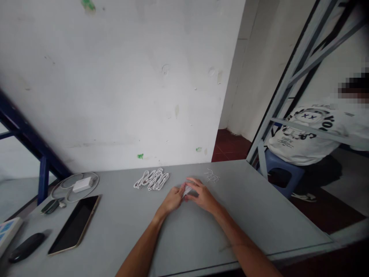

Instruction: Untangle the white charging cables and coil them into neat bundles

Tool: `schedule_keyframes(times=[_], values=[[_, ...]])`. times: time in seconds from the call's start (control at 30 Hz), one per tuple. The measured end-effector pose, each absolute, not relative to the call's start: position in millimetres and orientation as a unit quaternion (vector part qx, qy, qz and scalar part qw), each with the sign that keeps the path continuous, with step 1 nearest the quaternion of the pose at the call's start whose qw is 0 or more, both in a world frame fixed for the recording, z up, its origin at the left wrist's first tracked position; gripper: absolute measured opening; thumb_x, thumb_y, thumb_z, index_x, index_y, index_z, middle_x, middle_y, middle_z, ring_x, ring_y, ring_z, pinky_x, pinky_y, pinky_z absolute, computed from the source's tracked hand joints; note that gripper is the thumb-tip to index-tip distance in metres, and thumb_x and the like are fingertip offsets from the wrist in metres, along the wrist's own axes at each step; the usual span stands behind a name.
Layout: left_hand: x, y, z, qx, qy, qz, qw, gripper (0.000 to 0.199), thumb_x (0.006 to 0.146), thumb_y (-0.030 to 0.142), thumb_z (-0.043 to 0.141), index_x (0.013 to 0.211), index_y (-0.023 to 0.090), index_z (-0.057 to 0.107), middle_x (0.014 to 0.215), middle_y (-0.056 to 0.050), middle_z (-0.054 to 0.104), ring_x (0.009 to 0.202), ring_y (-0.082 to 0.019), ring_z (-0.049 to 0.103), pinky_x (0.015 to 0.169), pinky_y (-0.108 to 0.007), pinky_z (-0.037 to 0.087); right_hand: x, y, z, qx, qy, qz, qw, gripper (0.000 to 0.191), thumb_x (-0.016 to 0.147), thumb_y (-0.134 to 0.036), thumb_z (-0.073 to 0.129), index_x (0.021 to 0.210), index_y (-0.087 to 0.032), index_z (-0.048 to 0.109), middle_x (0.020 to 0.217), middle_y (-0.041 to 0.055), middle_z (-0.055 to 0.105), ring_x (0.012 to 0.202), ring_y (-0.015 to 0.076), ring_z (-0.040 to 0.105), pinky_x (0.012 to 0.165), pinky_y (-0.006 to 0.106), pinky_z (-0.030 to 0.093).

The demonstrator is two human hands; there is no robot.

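Just above the table, a small white bundle of cable (187, 189) sits between my hands, mostly covered by the fingers. My left hand (173, 198) closes on its left side, thumb pointing up. From the right, my right hand (201, 195) curls thumb and fingers round the same bundle. Left of the hands lie coiled white cables (152, 180), side by side on the grey table (123, 219). Several thin white twist ties (212, 177) are heaped loosely beyond my right hand.
On the left are a white power adapter (82, 184) with its cord, a dark phone or tablet (74, 226), a black mouse (27, 247) and a small dark green item (50, 206). A white wall stands behind; a person (308, 132) sits on a blue stool (284, 171) beyond the metal frame.
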State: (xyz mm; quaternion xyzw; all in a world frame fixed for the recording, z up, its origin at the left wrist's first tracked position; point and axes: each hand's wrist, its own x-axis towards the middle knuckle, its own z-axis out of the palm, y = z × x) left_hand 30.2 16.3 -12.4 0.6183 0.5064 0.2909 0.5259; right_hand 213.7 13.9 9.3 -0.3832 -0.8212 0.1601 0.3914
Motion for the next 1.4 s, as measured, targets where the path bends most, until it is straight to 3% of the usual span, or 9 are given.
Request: schedule_keyframes(times=[0.1, 0.23, 0.4, 0.63, 0.73, 0.9, 1.0, 1.17, 1.4], values=[[29.9, 14.5, -8.1, 0.642, 0.505, 0.283, 0.504, 0.078, 0.093, 0.083, 0.031, 0.053, 0.020, 0.054, 0.042, 0.004, 0.035, 0.042, -0.012, 0.034, 0.045, -0.026, 0.027, 216.4, 9.8, 15.6, -0.367, -0.865, 0.108, 0.324, 0.040, 0.076, -0.038, 0.067, 0.114, -0.028, 0.058, 0.119, 0.0060, 0.062, 0.113, 0.0265, 0.052, 0.095, 0.041, 0.043], [28.9, 15.1, -6.9, 0.644, 0.516, 0.258, 0.503, 0.073, 0.093, 0.083, 0.028, 0.051, 0.024, 0.041, 0.041, 0.003, 0.037, 0.042, -0.012, 0.036, 0.046, -0.027, 0.027, 207.8, 6.3, 9.1, -0.375, -0.892, 0.059, 0.245, 0.023, 0.080, -0.034, 0.064, 0.100, -0.022, 0.064, 0.091, 0.0067, 0.071, 0.087, 0.0255, 0.062, 0.080, 0.037, 0.048], [22.7, 17.2, -9.2, 0.676, 0.501, 0.325, 0.433, 0.058, 0.093, 0.073, 0.046, 0.066, 0.022, 0.053, 0.054, 0.003, 0.050, 0.055, -0.014, 0.045, 0.055, -0.026, 0.033, 197.4, 5.2, -4.1, -0.413, -0.877, 0.038, 0.242, 0.017, 0.085, -0.034, 0.057, 0.088, -0.020, 0.066, 0.081, 0.0077, 0.071, 0.076, 0.0242, 0.064, 0.070, 0.032, 0.046], [7.5, 20.5, -16.6, 0.782, 0.478, 0.322, 0.238, 0.036, 0.099, 0.051, 0.053, 0.088, 0.020, 0.068, 0.087, -0.007, 0.069, 0.085, -0.023, 0.063, 0.083, -0.033, 0.048, 200.2, 17.7, 4.4, -0.420, -0.866, 0.066, 0.264, 0.020, 0.085, -0.038, 0.055, 0.090, -0.021, 0.064, 0.088, 0.0054, 0.069, 0.084, 0.0225, 0.062, 0.077, 0.033, 0.046], [1.3, 17.8, -22.4, 0.799, 0.478, 0.323, 0.171, 0.036, 0.101, 0.050, 0.051, 0.100, 0.019, 0.069, 0.105, -0.012, 0.070, 0.103, -0.027, 0.064, 0.095, -0.041, 0.051, 208.8, 19.0, 2.8, -0.453, -0.831, 0.073, 0.315, 0.039, 0.076, -0.049, 0.062, 0.105, -0.023, 0.059, 0.103, 0.0075, 0.066, 0.096, 0.0256, 0.060, 0.085, 0.037, 0.046], [-22.2, -11.1, -36.4, 0.801, 0.520, 0.290, 0.071, 0.067, 0.096, 0.065, 0.053, 0.137, 0.012, 0.059, 0.140, -0.023, 0.062, 0.132, -0.037, 0.057, 0.111, -0.055, 0.046, 234.4, -0.1, -11.3, -0.508, -0.799, 0.078, 0.312, 0.069, 0.068, -0.054, 0.066, 0.127, -0.021, 0.047, 0.127, 0.0145, 0.057, 0.117, 0.0335, 0.052, 0.099, 0.045, 0.040], [-37.7, -31.3, -46.8, 0.809, 0.541, 0.230, 0.018, 0.083, 0.096, 0.071, 0.048, 0.152, 0.010, 0.047, 0.158, -0.025, 0.048, 0.146, -0.039, 0.046, 0.118, -0.056, 0.040, 248.0, -15.4, -19.4, -0.506, -0.818, 0.082, 0.262, 0.082, 0.070, -0.054, 0.063, 0.139, -0.025, 0.029, 0.143, 0.0119, 0.041, 0.129, 0.0334, 0.041, 0.106, 0.046, 0.034], [-45.7, -42.4, -53.3, 0.827, 0.536, 0.166, -0.035, 0.085, 0.099, 0.071, 0.040, 0.160, 0.012, 0.040, 0.163, -0.019, 0.043, 0.151, -0.034, 0.043, 0.124, -0.050, 0.034, 252.6, -23.6, -22.7, -0.488, -0.843, 0.088, 0.211, 0.085, 0.072, -0.054, 0.059, 0.142, -0.030, 0.016, 0.151, 0.0066, 0.027, 0.138, 0.0307, 0.027, 0.113, 0.046, 0.023], [-42.6, -42.1, -47.0, 0.829, 0.540, 0.140, -0.033, 0.084, 0.100, 0.070, 0.037, 0.160, 0.010, 0.040, 0.165, -0.020, 0.038, 0.153, -0.033, 0.040, 0.124, -0.050, 0.034, 250.0, -23.1, -20.4, -0.489, -0.845, 0.080, 0.200, 0.085, 0.074, -0.057, 0.056, 0.142, -0.026, 0.015, 0.151, 0.0097, 0.025, 0.139, 0.0301, 0.025, 0.113, 0.047, 0.021]])
